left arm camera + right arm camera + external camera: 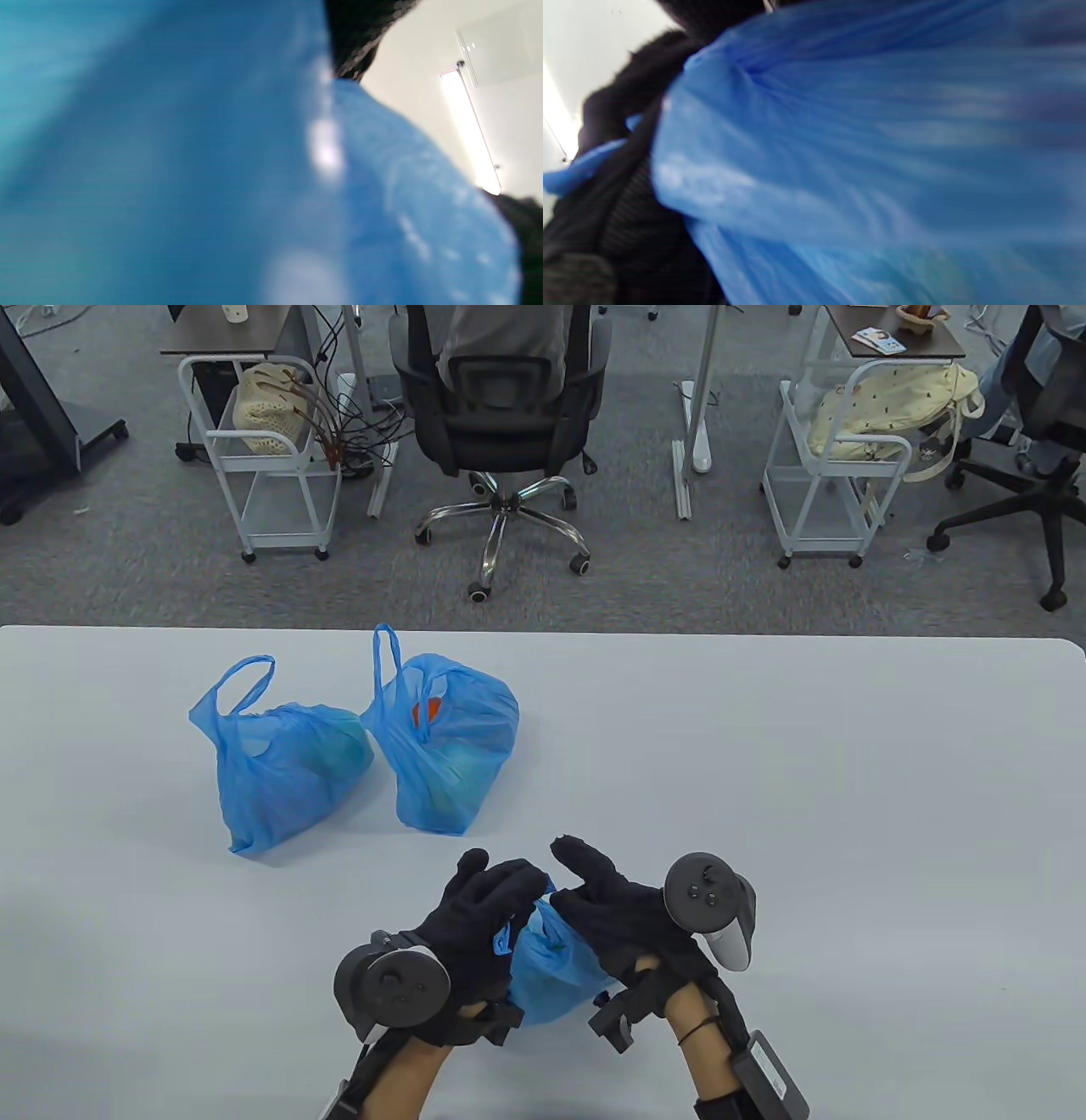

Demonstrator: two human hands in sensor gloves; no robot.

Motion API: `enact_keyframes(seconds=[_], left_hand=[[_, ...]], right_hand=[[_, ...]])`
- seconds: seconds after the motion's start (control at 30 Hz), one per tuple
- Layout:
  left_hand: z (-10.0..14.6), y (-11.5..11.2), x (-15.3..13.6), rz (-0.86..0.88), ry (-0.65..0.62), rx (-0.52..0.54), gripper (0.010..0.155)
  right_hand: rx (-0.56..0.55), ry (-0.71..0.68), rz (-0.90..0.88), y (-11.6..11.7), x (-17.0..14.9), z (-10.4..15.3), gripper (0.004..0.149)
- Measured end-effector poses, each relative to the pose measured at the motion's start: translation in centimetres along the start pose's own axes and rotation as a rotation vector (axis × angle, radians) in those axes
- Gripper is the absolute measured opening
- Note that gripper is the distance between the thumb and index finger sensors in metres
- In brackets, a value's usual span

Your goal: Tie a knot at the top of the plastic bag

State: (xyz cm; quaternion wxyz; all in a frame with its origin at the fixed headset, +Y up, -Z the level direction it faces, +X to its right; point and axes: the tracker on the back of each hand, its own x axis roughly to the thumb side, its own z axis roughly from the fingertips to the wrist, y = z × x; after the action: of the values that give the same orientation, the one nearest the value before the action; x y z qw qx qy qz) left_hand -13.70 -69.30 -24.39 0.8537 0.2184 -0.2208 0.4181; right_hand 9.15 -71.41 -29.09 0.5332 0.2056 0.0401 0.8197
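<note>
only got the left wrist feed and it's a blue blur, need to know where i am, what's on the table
Observer: Three blue plastic bags. Both hands are on the near bag; the other two stand farther back on the white table.
Operator: those two tied yet
Observer: No. The far left bag and the far middle bag each have handle loops sticking up, unknotted.
Operator: where's my right hand
Observer: The right hand is over the near bag's top, facing the left hand, a strip of blue plastic between them.
</note>
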Motion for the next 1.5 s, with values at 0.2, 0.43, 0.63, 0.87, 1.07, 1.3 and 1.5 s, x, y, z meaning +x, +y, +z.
enact_keyframes(seconds=[0.2,0.43,0.63,0.87,1.07,1.3,1.5], left_hand=[[-0.1,-0.5,-0.8,0.159,0.036,-0.074,0.038],[-0.3,-0.8,-1.8,0.276,0.106,-0.123,0.042],[-0.1,-0.5,-3.7,0.416,0.221,-0.13,0.051],[-0.1,0.2,-4.9,0.377,0.291,-0.085,0.052],[0.0,0.7,-5.7,0.31,0.345,-0.074,0.051],[0.1,1.2,-6.4,0.14,0.389,-0.072,0.05],[0.0,1.5,-7.1,0.044,0.418,-0.087,0.049]], right_hand=[[-0.057,-0.069,0.085,-0.1,0.3,0.0,0.055],[-0.176,-0.113,0.138,-1.4,0.3,0.2,0.038],[-0.231,-0.144,0.178,-2.2,0.4,0.5,0.037],[-0.292,-0.148,0.247,-3.2,0.0,0.7,0.038],[-0.308,-0.133,0.32,-4.1,-0.6,0.8,0.038],[-0.321,-0.092,0.446,-5.1,-1.8,0.9,0.038],[-0.32,-0.054,0.457,-5.7,-2.7,0.9,0.038]])
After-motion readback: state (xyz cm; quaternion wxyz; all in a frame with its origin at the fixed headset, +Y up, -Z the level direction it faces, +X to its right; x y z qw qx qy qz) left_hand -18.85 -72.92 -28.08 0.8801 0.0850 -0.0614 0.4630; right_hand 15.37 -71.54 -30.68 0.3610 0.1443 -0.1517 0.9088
